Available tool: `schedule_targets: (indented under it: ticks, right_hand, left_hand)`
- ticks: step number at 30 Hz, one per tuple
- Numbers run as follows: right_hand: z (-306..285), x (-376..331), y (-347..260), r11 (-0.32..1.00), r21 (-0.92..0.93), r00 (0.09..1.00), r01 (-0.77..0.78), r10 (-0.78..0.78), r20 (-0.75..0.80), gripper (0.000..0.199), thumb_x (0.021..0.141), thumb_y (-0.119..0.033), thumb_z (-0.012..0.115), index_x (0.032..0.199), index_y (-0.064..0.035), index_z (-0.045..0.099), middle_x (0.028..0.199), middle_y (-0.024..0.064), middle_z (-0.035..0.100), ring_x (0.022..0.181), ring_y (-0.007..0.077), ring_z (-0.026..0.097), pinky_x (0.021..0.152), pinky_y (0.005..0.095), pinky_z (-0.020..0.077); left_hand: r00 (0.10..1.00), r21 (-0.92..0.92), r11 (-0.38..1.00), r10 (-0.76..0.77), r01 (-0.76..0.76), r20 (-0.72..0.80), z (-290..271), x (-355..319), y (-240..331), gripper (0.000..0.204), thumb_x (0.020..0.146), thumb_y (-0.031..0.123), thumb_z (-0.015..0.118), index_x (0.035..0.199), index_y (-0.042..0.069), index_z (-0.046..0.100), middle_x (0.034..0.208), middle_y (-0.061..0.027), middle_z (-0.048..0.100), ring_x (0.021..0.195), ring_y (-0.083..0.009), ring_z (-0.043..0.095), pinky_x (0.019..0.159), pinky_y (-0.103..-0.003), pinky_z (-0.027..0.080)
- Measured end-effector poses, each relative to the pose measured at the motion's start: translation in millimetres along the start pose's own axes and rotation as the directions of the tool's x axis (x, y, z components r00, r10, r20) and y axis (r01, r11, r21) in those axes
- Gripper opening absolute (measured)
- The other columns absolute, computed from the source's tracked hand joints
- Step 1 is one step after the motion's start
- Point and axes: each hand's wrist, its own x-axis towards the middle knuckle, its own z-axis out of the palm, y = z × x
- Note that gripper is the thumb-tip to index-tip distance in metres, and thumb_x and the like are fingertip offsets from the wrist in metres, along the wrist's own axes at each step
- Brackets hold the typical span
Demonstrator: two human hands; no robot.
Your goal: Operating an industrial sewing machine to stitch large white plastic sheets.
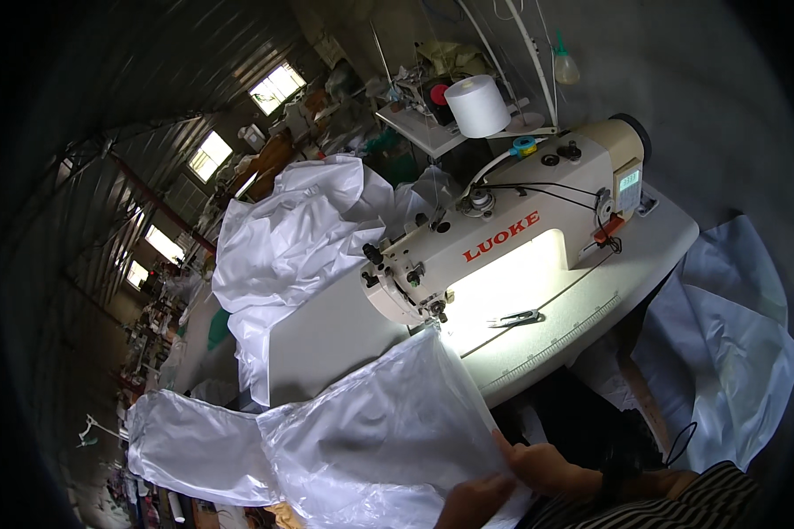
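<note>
A sheet of shiny white fabric (pixel 370 423) runs from under the needle of a sewing machine (pixel 503 220) down toward me. My right hand (pixel 543 465), dark band on its wrist, is closed on the right edge of this fabric, thumb and fingers together. Just left of it, at the lower edge, my left hand (pixel 478 501) lies against the same fabric; its fingers are dim and smeared, so their grip is unclear. A lamp lights the machine bed (pixel 538 353), where a pair of thread snips (pixel 516 317) lies right of the needle.
More white fabric (pixel 300 238) is heaped behind the machine's left end. Another white piece (pixel 723 335) hangs at the right. A thread cone (pixel 477 106) stands behind the machine, and a small oil bottle (pixel 566 67) hangs on the wall. Cluttered worktables recede at the left.
</note>
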Motion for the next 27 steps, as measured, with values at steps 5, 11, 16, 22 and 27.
schedule_targets:
  ticks: [5,11,16,22,27]
  right_hand:
    - [12.8,7.4,-9.1,0.980,-0.184,0.996,0.071,-0.062,0.057,0.057,0.083,-0.010,0.056,0.137,0.0051,0.048,0.059,0.0048,0.058,0.042,0.0136,0.057,0.037,0.0301,0.0460]
    - [10.2,17.0,-5.5,0.973,-0.223,0.998,0.060,-0.062,-0.002,0.055,0.082,-0.010,0.056,0.135,0.0047,0.052,0.057,0.0024,0.057,0.042,0.0120,0.056,0.035,0.0297,0.0436]
    - [13.6,57.5,1.7,0.965,-0.252,0.997,0.076,-0.077,0.006,0.055,0.081,-0.009,0.057,0.133,0.0080,0.051,0.057,0.0021,0.059,0.043,0.0149,0.058,0.036,0.0305,0.0433]
    - [13.2,124.1,17.4,0.989,-0.147,1.000,-0.020,0.018,-0.021,0.054,0.083,-0.008,0.053,0.133,0.0123,0.046,0.061,0.0044,0.064,0.048,0.0192,0.063,0.042,0.0322,0.0475]
    - [7.3,180.8,42.0,0.996,-0.002,0.996,-0.089,0.089,-0.012,0.042,0.090,-0.009,0.051,0.128,0.0092,0.050,0.071,0.0145,0.067,0.064,0.0336,0.067,0.057,0.0424,0.0536]
  left_hand:
    - [0.918,0.101,0.994,0.002,0.042,-0.398,-24.4,38.6,-65.1,0.034,0.085,0.015,0.068,0.118,0.009,0.063,0.116,-0.0115,0.066,0.102,-0.0285,0.066,0.092,-0.043,0.049]
    - [0.962,0.555,0.832,0.169,-0.022,-0.215,-11.0,98.1,-116.7,0.048,0.093,0.026,0.059,0.137,0.013,0.050,0.145,-0.0085,0.048,0.136,-0.0298,0.041,0.108,-0.055,0.032]
    - [0.958,0.500,0.866,0.133,0.013,-0.255,-22.8,115.4,-152.1,0.045,0.095,0.030,0.053,0.137,0.015,0.050,0.148,-0.0023,0.045,0.137,-0.0276,0.041,0.107,-0.064,0.029]
    - [0.953,0.593,0.790,0.040,0.154,-0.300,-41.5,107.0,-138.3,0.039,0.094,0.024,0.054,0.132,0.014,0.054,0.144,-0.0066,0.049,0.135,-0.0278,0.044,0.104,-0.063,0.035]
    - [0.915,0.505,0.818,-0.064,0.277,-0.398,-52.4,46.7,-133.9,0.040,0.094,0.022,0.055,0.132,0.009,0.054,0.138,-0.0083,0.054,0.132,-0.0308,0.047,0.104,-0.058,0.037]
